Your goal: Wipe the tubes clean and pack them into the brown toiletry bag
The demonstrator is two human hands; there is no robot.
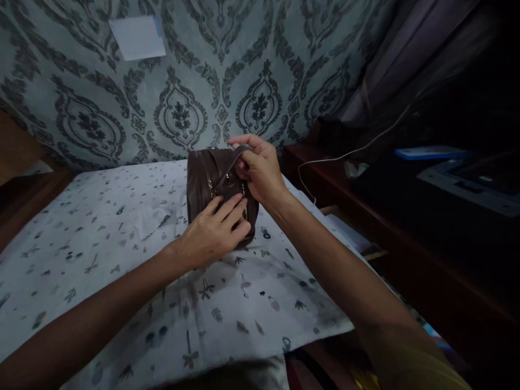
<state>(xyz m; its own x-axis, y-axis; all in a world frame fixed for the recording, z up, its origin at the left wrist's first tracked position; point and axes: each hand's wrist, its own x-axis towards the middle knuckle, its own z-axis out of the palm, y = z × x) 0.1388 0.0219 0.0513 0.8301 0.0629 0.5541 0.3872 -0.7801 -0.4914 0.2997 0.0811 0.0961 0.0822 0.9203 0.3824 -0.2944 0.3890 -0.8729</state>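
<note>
A small dark brown leather-like bag (199, 184) with gold-toned zippers stands on a white printed cloth. My left hand (217, 230) lies flat across its near side, fingers stretched out and slightly spread over the zipper area. At the bag's upper right, my right hand (262, 168) pinches a brown strap (229, 168) between thumb and fingers, and the strap is pulled taut upward. The hands hide part of the bag's front and right side.
The cloth-covered surface (105, 260) meets a damask-patterned wall (221, 81) bearing a white sheet (138, 38). To the right, a white cable (345, 154) crosses a dark reddish wooden ledge (325, 184). A blue-edged flat item (430, 153) lies in the shadows.
</note>
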